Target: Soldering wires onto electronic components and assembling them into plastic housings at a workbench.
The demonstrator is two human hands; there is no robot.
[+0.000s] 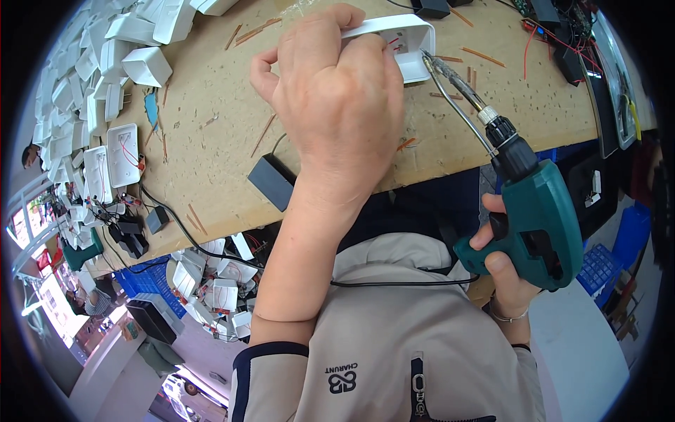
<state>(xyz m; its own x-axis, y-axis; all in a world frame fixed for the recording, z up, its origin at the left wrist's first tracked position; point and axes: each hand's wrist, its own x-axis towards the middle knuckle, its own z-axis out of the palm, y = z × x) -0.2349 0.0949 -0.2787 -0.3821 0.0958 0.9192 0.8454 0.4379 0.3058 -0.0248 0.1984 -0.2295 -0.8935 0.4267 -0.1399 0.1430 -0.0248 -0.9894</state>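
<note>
My left hand [337, 105] is clamped over a white plastic housing [404, 42], pinning it to the wooden bench [211, 155] at its far edge. My right hand [510, 274] grips a green soldering gun [541, 221] by the handle (a finger on its trigger), the long tip touching the housing's open side. A pile of white housings [91, 77] lies well left; a black block [271, 181] sits near my wrist.

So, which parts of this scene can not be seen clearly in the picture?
- White plastic housing: in the head view, the left hand covers most of it.
- Tip of the green soldering gun, held by the right hand: too small to tell whether it touches.
- Black box: the left wrist hides one end.
</note>
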